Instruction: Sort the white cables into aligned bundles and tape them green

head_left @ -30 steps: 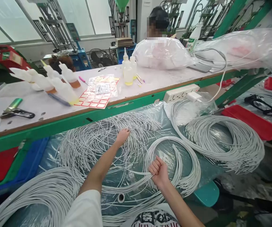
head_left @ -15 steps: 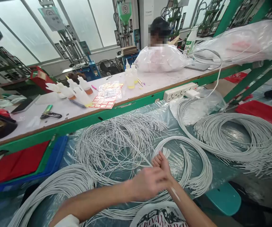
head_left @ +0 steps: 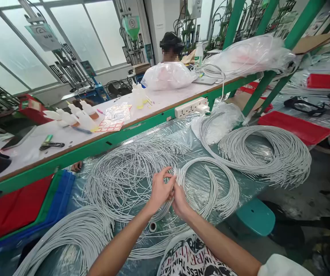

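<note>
Both hands meet over a plastic-covered work surface (head_left: 248, 180) strewn with white cables. My left hand (head_left: 159, 189) is pinching the ends of a curved bunch of white cables (head_left: 211, 184), fingers closed round them. My right hand (head_left: 179, 200) sits just under it, fingers wrapped on the same bunch. A loose tangle of white cables (head_left: 124, 176) lies to the left of the hands. A big coil of white cables (head_left: 268, 153) lies to the right, and another thick bundle (head_left: 75, 234) curves at the lower left.
A green-edged bench (head_left: 102, 143) behind carries squeeze bottles (head_left: 75, 115), a sticker sheet (head_left: 110, 124), a power strip (head_left: 190, 106) and plastic bags (head_left: 167, 74). A person sits behind it. Red trays (head_left: 294, 128) lie right, a teal stool (head_left: 254, 216) below. A tape roll (head_left: 152, 226) lies near my arm.
My left hand left the loose tangle and came across to the bunch held by my right hand. Both hands now close on the cable ends. The view shifted right.
</note>
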A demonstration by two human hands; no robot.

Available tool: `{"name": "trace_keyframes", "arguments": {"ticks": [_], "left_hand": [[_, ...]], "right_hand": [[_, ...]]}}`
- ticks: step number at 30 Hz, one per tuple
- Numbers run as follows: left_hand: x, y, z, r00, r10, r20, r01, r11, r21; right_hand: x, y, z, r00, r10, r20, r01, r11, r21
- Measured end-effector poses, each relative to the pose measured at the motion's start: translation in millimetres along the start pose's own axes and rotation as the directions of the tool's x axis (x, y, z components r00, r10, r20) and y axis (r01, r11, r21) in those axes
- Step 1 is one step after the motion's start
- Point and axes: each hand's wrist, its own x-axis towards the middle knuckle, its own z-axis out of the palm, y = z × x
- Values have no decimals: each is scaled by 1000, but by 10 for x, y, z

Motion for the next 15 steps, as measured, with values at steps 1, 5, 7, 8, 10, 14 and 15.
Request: {"name": "trace_keyframes", "arguments": {"ticks": [1,5,7,8,10,14,15], "left_hand": [[-10,-20,-15,1000,11,1,-11,1000,7],[-15,-62,-84,993,65,95,-60,997,-50],[-1,-68,-114,987,61,148,-53,997,-57],[4,-67,-126,985,60,164,-52,997,-53],[8,-60,-149,984,81,158,-80,997,-11],[0,-54,-186,969,235,81,-246,951,185],[-2,-58,-194,964,258,71,-267,939,215]], "right_hand": [[-7,6,13,999,45,-13,-44,999,25],[-47,18,31,996,85,-6,-85,996,37],[-67,25,30,997,70,36,-71,997,18],[-75,27,29,997,66,50,-67,998,9],[-85,32,23,996,65,57,-65,998,-4],[-91,35,-2,995,71,76,-71,997,1],[-92,35,-8,994,56,98,-58,998,20]]}}
